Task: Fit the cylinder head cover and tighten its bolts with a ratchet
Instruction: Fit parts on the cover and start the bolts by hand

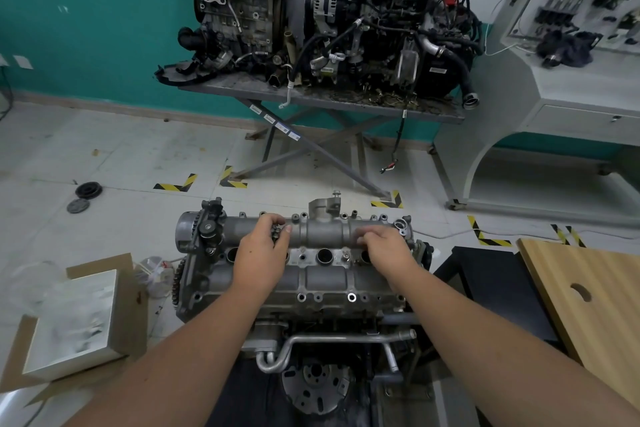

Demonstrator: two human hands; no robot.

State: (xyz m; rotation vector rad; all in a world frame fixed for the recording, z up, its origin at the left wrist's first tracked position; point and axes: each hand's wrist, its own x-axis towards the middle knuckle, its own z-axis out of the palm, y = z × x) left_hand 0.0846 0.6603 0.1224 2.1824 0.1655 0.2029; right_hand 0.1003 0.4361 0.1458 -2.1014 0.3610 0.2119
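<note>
Now | left hand (260,253) perhaps pinching bolts (276,233) | ribbed grey cast-metal cover (322,274)

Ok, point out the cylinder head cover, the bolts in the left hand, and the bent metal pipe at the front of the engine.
cylinder head cover (322,230): head view, on its far rounded ridge between the hands.
bolts (276,231): head view, on the dark bolt cluster pinched in the left hand's fingers.
metal pipe (332,338): head view, on its straight horizontal run.
</note>
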